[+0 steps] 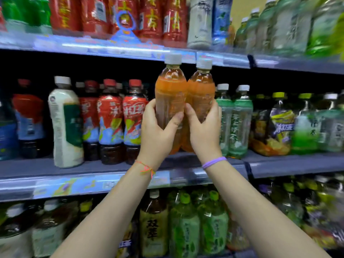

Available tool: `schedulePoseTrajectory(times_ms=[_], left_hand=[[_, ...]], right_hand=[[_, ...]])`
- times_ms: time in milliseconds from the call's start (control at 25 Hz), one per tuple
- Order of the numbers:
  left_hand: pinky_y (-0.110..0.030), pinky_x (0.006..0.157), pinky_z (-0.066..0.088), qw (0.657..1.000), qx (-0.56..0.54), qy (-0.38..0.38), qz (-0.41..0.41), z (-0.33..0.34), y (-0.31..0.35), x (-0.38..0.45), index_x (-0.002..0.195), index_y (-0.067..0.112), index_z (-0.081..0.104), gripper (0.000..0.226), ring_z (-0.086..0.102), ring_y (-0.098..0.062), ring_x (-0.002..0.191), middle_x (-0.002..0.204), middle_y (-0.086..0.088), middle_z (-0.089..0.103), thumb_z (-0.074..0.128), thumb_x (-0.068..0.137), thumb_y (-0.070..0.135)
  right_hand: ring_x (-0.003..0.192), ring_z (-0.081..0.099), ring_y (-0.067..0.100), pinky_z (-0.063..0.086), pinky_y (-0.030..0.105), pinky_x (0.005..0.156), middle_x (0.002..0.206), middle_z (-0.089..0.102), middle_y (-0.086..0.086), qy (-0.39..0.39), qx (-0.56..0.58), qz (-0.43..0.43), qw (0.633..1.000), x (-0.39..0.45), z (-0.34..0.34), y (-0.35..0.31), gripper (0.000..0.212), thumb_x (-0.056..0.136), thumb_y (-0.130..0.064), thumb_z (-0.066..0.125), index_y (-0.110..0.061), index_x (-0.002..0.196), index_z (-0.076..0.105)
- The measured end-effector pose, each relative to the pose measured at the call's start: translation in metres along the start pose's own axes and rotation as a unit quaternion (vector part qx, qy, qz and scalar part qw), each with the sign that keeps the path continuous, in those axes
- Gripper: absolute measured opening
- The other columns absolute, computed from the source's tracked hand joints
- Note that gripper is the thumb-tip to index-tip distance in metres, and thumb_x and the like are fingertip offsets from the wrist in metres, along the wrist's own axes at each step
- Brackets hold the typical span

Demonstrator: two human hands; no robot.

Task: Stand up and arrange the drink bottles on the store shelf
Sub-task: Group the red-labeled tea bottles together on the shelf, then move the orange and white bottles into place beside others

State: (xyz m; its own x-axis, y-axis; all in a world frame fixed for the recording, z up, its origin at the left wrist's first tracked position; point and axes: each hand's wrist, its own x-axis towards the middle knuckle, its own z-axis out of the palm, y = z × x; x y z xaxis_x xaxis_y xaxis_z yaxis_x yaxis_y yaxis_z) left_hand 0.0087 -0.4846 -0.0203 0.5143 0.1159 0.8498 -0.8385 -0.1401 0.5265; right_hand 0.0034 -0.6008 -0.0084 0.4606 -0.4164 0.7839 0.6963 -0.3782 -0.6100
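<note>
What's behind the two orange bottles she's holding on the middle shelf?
Mostly dark shelf space shows behind the two orange bottles, gripped by the left hand and right hand. Whatever stands directly behind them is covered.

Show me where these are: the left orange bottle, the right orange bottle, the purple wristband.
left orange bottle (pixel 170 94), head view, orange label
right orange bottle (pixel 202 94), head view, orange label
purple wristband (pixel 214 162), head view, band's middle

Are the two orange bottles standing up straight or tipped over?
Standing up. Both orange bottles have their white caps on top, side by side on the middle shelf, with the left hand and right hand gripping them.
</note>
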Motion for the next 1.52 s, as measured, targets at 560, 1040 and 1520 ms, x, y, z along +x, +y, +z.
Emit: schedulePoseTrajectory(times_ms=[560, 1040, 1520], left_hand=[[-0.039, 0.102, 0.048, 0.977, 0.134, -0.024, -0.164, 0.046, -0.043, -0.011, 0.136, 0.021, 0.036, 0.058, 0.055, -0.017, 0.12, 0.129, 0.0, 0.055, 0.069, 0.089, 0.033], [-0.035, 0.101, 0.046, 0.961, 0.255, 0.011, -0.109, 0.039, -0.03, -0.019, 0.153, 0.014, 0.017, 0.088, 0.048, -0.022, 0.128, 0.143, -0.004, 0.046, 0.075, 0.088, 0.029], [-0.045, 0.116, 0.032, 0.9, 0.417, 0.035, 0.122, 0.027, -0.05, -0.031, 0.153, 0.003, 0.027, 0.078, 0.032, -0.042, 0.142, 0.153, -0.029, 0.029, 0.069, 0.089, 0.016]], right_hand=[[0.108, 0.06, 0.025, 0.04, 0.026, 0.07, 0.123, 0.051, 0.012, -0.244, -0.475, -0.105, 0.839, -0.013, -0.038, 0.052, 0.049, 0.105, -0.036, 0.044, -0.004, 0.14, 0.034], [0.128, 0.04, 0.038, 0.045, 0.042, 0.095, 0.149, 0.029, 0.017, -0.381, -0.388, -0.03, 0.839, 0.015, -0.013, 0.058, 0.055, 0.098, -0.021, 0.047, -0.019, 0.151, 0.03], [0.097, 0.059, 0.026, 0.043, 0.033, 0.072, 0.128, 0.051, 0.017, -0.452, -0.476, 0.13, 0.743, 0.041, 0.006, 0.024, 0.047, 0.096, -0.033, 0.053, -0.008, 0.135, 0.046]])
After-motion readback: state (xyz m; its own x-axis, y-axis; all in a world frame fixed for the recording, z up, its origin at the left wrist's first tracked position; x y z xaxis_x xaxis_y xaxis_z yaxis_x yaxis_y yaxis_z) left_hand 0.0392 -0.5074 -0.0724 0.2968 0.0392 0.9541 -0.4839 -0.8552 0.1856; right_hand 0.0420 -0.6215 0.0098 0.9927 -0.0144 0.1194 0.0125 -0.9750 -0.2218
